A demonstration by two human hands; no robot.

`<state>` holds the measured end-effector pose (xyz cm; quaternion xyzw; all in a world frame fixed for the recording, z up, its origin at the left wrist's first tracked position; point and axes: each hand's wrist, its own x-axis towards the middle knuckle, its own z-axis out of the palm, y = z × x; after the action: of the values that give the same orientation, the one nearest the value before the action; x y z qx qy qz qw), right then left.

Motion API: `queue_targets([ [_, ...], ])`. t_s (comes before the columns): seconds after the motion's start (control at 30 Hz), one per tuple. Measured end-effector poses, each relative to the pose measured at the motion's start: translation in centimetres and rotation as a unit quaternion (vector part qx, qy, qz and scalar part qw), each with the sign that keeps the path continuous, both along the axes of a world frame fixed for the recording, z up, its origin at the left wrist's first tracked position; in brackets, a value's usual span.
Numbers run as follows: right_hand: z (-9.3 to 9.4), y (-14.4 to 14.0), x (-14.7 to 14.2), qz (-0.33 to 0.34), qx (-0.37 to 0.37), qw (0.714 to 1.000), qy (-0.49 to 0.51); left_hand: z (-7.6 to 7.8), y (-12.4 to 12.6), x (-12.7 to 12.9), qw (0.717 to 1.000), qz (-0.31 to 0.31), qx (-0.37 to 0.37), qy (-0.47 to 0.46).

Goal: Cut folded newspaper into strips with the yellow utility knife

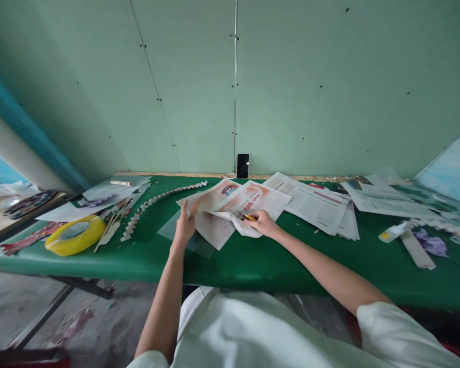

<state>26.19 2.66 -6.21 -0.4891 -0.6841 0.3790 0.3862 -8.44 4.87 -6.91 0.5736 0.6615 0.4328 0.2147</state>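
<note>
White shirt [253,332] nearest | green table [253,260] under both hands | newspaper [230,209] between hands | left hand [184,227] pinning its edge: keep taut | right hand [262,223] gripping yellow cutter [248,216]: steady strokes advisable

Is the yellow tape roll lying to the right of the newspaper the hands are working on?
No, the yellow tape roll lies on the green table well left of the newspaper under both hands.
</note>
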Motion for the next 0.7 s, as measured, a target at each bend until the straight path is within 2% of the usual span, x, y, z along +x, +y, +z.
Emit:
queue_targets([
  [0.17,0.0,0.0,-0.2,-0.050,0.015,0.998,0.021,0.4,-0.2,0.2,0.999,0.004,-0.020,0.048],
  [0.33,0.4,-0.2,-0.1,0.012,-0.017,1.000,0.008,0.6,-0.3,0.4,0.997,-0.010,0.024,0.070],
  [0.5,0.5,0.2,0.1,-0.018,-0.008,1.000,0.009,0.9,-0.3,0.5,0.995,-0.032,0.010,0.096],
  [0.6,0.8,0.2,0.2,0.044,0.000,0.999,-0.012,1.2,-0.4,0.4,0.995,-0.029,-0.002,0.099],
  [0.7,1.0,-0.1,0.2,0.032,0.031,0.999,-0.016,1.5,-0.7,0.6,0.996,-0.024,-0.007,0.091],
])
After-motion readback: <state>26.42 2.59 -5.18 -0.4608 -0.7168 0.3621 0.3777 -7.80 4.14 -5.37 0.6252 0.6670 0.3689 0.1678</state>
